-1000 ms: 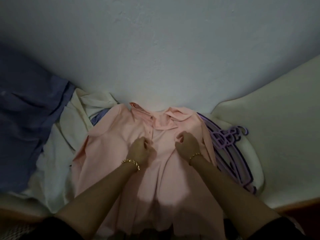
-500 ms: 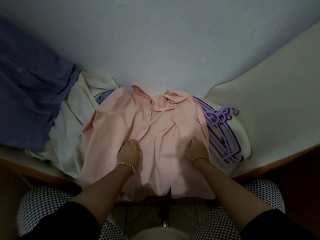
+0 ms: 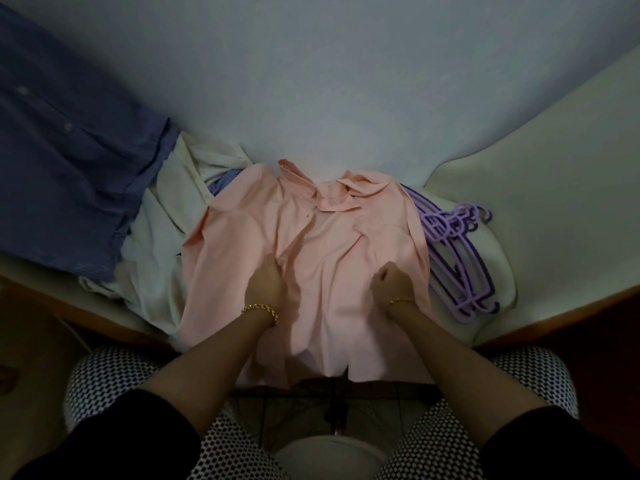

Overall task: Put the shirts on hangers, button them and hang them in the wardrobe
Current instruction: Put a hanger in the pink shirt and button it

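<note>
pink shirt (image 3: 311, 254): lying front-up on the bed (image 3: 554, 220), collar toward the wall, hem hanging over the near edge
left hand (image 3: 265, 285): grip clamping on the shirt's front edge, fingers curling
right hand (image 3: 393, 282): grip clamping on a fold of the same shirt
purple hangers (image 3: 457, 258): lying stacked, touching the shirt's right side
white garment (image 3: 156, 254): lying crumpled left of the pink shirt
blue shirt (image 3: 69, 168): lying far left
bracelets (image 3: 259, 310): sitting on both wrists
</note>
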